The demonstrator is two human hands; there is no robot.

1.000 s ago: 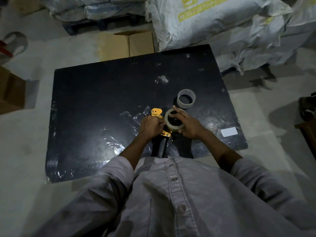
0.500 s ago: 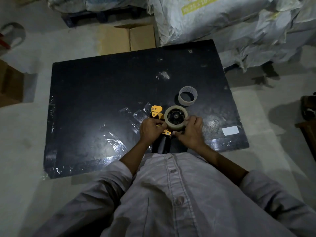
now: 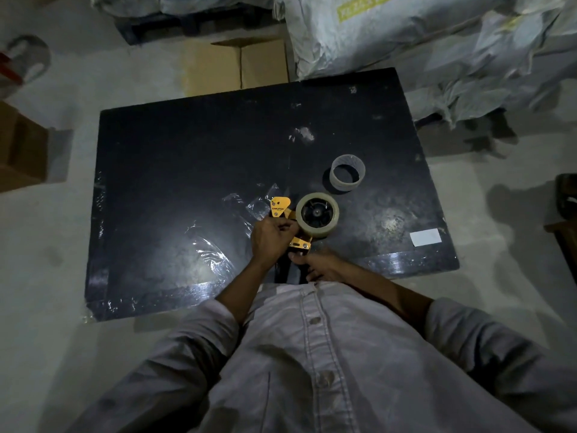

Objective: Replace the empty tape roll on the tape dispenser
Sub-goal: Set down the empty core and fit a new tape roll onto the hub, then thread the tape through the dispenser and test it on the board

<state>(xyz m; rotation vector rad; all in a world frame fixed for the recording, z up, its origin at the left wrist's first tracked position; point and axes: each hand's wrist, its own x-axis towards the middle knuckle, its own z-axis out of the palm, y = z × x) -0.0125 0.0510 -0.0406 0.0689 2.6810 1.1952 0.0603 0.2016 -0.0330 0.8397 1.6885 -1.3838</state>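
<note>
Two hands hold the dispenser (image 3: 280,207) on the black worktop (image 3: 187,167): the left hand (image 3: 270,237) curls round its yellow frame, touching the new roll (image 3: 317,218), while the right hand (image 3: 323,267) grips its lower end, nearer the body. With the roll seated on the hub and the empty core (image 3: 347,173) standing apart just behind, the swap looks nearly done. The next move likely calls for freeing a hand to find the tape's loose end and thread it toward the blade.
</note>
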